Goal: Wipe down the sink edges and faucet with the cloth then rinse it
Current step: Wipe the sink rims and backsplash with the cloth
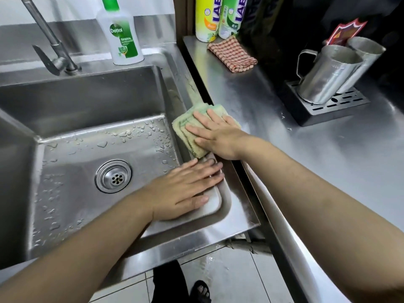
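Observation:
A folded pale green cloth [192, 127] lies on the right edge of the steel sink [183, 88]. My right hand [215, 136] presses flat on the cloth, fingers spread and pointing left. My left hand [185, 189] rests flat on the sink's front right corner, just below the cloth, holding nothing. The faucet [50, 40] stands at the back left of the sink, far from both hands. Water drops cover the basin floor around the drain [113, 176].
A Dettol bottle [120, 33] stands on the sink's back ledge. On the steel counter [273, 138] to the right lie a red checked cloth [231, 54], two spray cans [218, 16], and metal jugs [328, 73] on a drip tray [341, 108]. Tiled floor and my foot show below.

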Action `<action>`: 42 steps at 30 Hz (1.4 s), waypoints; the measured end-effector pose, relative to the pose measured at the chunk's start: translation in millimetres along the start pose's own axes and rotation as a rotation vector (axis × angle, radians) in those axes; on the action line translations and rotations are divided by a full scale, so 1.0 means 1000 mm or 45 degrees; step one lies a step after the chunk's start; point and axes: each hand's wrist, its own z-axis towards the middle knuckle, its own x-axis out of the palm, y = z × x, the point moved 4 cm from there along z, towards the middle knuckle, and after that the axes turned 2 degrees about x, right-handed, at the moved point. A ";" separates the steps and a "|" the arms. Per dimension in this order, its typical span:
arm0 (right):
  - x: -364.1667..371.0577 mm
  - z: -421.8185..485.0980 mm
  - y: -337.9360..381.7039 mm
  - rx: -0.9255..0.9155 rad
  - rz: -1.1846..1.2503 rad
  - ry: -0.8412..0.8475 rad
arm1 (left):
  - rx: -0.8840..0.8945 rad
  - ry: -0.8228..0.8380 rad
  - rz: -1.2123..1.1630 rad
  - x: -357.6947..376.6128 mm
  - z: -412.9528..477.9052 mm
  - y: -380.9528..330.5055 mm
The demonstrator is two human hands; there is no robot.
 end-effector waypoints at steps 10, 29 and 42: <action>-0.052 0.140 -0.006 0.157 -0.047 -0.077 | 0.255 -0.066 -0.037 -0.011 0.006 0.029; -0.074 0.202 -0.017 0.239 0.004 -0.126 | 0.397 -0.094 -0.028 -0.042 0.033 0.117; -0.092 0.244 -0.031 0.212 -0.009 -0.167 | 0.175 -0.155 0.058 -0.056 0.045 0.177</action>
